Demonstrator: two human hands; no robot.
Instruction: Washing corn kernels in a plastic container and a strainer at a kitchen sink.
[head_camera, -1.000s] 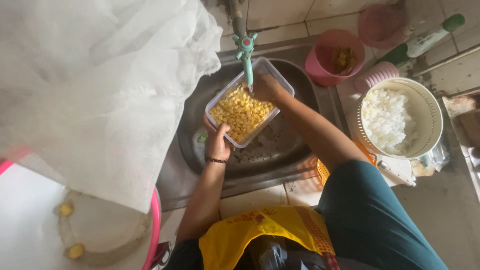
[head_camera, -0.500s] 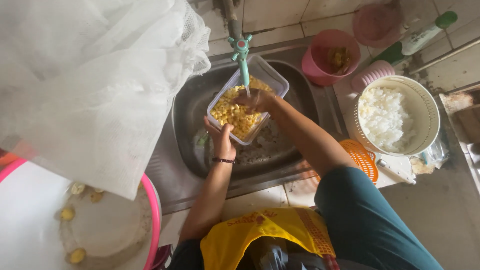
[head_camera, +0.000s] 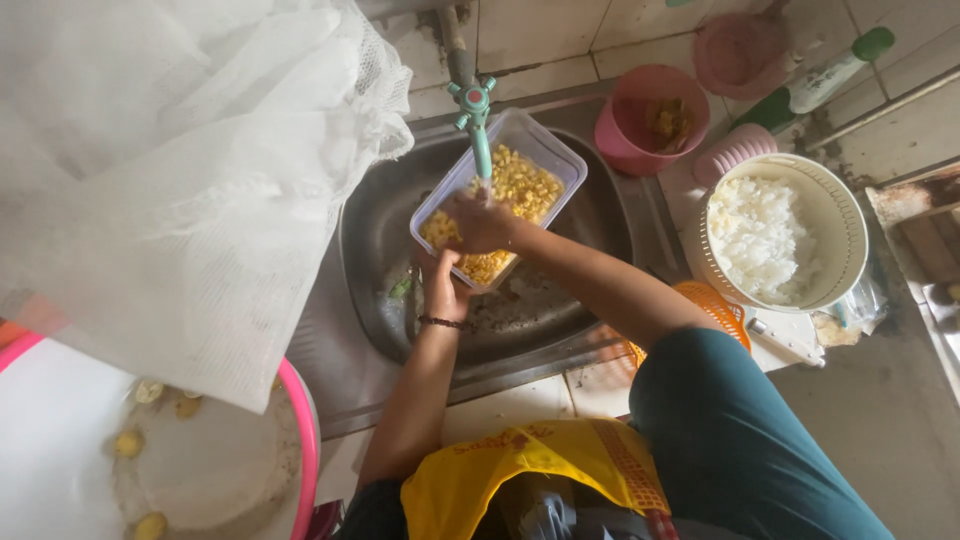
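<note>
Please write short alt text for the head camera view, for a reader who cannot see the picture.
Seen from above, a right hand reaches into a clear rectangular plastic container of yellow corn kernels, which the left hand steadies under a green tap over a round steel sink. A cream bowl of white rice stands beside.

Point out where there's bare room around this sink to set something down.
Bare steel runs on the sink rim's left side, between the basin and the white netting. The tiled ledge along the front edge is free too. Right of the sink is crowded: pink bowl, rice bowl, orange basket.
</note>
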